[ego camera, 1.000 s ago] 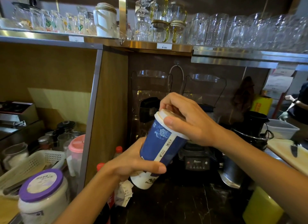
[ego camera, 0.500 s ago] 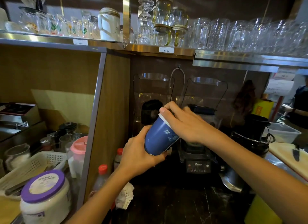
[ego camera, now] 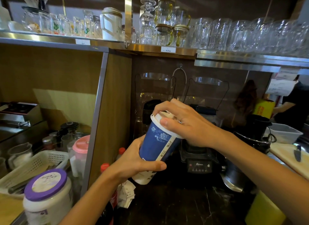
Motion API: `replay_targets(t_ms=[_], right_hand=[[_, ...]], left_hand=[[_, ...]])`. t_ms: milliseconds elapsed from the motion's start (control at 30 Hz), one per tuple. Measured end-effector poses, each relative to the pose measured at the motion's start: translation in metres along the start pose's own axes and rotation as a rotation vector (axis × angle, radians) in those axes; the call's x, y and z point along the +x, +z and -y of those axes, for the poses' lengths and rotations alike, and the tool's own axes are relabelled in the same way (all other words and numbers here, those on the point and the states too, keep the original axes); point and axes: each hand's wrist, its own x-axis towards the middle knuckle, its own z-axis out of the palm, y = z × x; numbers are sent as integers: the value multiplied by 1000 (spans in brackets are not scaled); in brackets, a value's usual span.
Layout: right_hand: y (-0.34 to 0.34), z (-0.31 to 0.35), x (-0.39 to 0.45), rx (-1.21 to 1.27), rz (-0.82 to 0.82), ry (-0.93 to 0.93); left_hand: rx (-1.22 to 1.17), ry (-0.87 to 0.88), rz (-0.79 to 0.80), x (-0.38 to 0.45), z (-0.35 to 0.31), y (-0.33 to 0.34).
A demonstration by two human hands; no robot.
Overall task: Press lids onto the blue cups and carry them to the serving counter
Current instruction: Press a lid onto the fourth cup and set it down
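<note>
Above a dark marble counter (ego camera: 175,206) we hold the blue cup (ego camera: 156,145) tilted in mid-air, our left hand (ego camera: 133,162) wrapped round its lower body, our right hand (ego camera: 185,124) clamped on the white lid (ego camera: 156,120) (glassware crowds the steel shelf (ego camera: 234,59) overhead).

One blue cup (ego camera: 158,143) with one white lid (ego camera: 156,118), two hands, two blender jars, one purple-lidded tub (ego camera: 46,196), one pink-lidded pitcher (ego camera: 80,151), one white basket (ego camera: 36,166), one knife (ego camera: 297,152).
</note>
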Motion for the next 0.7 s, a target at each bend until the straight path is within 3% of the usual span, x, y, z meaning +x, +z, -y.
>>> replay_targets(t_ms=[67, 300, 433, 533, 700], right_hand=[[-1, -1, -1, -17, -2, 33], [17, 5, 1, -123, -67, 442], [18, 8, -2, -181, -102, 460], [15, 12, -4, -230, -152, 357], [8, 20, -17, -258, -188, 21]], left_hand=[[77, 32, -74, 4, 0, 4], [420, 190, -379, 7, 11, 13], [477, 206, -436, 3, 13, 22], [369, 208, -348, 4, 5, 19], [54, 136, 8, -4, -8, 3]])
